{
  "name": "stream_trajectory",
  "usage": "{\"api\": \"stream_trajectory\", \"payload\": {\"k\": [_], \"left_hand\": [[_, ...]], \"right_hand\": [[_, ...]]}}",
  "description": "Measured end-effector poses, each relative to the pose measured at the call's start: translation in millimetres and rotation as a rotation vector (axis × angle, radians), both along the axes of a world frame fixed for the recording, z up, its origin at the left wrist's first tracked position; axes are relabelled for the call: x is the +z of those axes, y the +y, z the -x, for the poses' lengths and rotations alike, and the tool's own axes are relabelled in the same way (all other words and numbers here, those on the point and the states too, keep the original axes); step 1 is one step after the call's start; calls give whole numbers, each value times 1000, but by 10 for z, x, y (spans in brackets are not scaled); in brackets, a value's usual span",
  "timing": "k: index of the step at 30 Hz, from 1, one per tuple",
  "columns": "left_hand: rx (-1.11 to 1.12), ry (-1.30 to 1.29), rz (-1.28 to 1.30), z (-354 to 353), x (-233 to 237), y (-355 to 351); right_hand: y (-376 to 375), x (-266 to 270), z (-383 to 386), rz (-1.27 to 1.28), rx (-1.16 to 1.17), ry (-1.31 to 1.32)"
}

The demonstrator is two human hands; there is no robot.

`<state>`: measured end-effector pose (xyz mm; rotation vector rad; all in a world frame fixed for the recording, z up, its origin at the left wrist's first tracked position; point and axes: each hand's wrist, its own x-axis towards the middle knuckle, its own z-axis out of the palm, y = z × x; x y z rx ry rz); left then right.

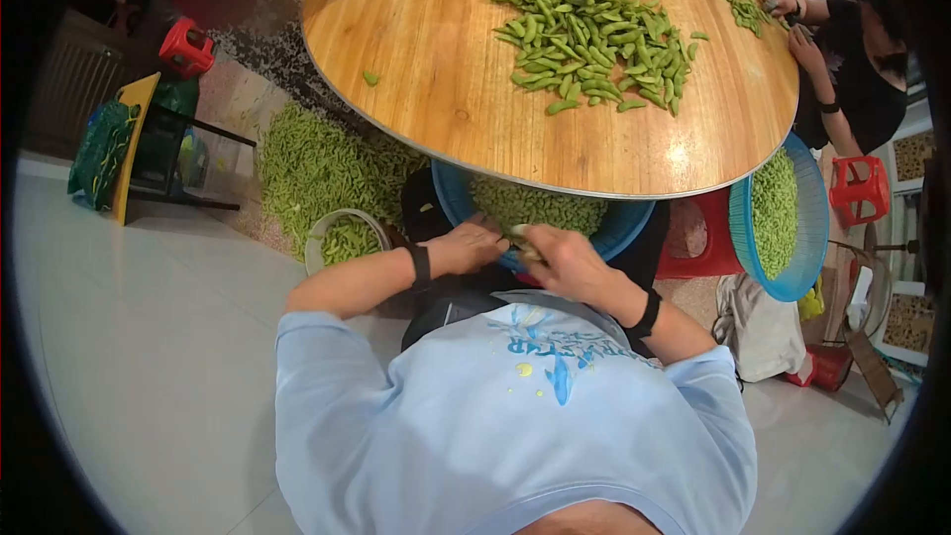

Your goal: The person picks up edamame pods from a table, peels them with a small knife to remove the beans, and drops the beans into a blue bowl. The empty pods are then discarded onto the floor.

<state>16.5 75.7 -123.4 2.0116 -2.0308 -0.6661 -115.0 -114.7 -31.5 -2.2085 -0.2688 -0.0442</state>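
1. Two bare hands, the left hand (466, 246) and the right hand (573, 260), sit close together at the frame's centre, fingers curled; whether either grasps anything cannot be told, the fingertips being blurred.
2. Just beyond them, a blue basin (642, 216) stands partly under the worktop (396, 50), holding shelled beans (540, 206).
3. Green pods (594, 40) lie heaped on the worktop, top centre of the frame.
4. At left centre, a larger pod heap (317, 168) spreads beside a pod-filled bucket (315, 248).
5. At upper right, another person's hands (800, 30) reach the worktop's edge.
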Motion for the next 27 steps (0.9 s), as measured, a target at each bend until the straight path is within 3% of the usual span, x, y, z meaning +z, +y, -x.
{"api": "stream_trajectory", "payload": {"k": [2, 4, 7, 10, 17, 20, 23, 25, 26, 27], "left_hand": [[-122, -129, -63, 60, -362, -74], [-147, -67, 7, 73, -211, -143], [-212, 25, 64, 214, 27, -269], [-245, 106, 142, 426, 39, -237], [-317, 307, -99, 390, 37, -248], [-277, 258, -435, 287, 615, -231], [-293, 408, -380, 52, 1347, -420], [-12, 634, 8, -192, 1571, -604], [94, 481, 291, -329, 1557, -715], [300, 357, 334, -444, 1617, -855]], "right_hand": [[-210, -247, 154, 247, -82, 134], [-335, -400, 290, 448, -37, 24], [-375, -434, 416, 543, 39, 105], [-410, -481, 533, 560, 169, 173], [-443, -374, 539, 498, 304, 359], [-437, -345, 495, 433, 257, 397], [-434, -319, 478, 423, 218, 381], [-416, -282, 477, 359, 169, 227], [-410, -221, 451, 368, 161, 218], [-384, -88, 424, 247, 106, 193]]}}
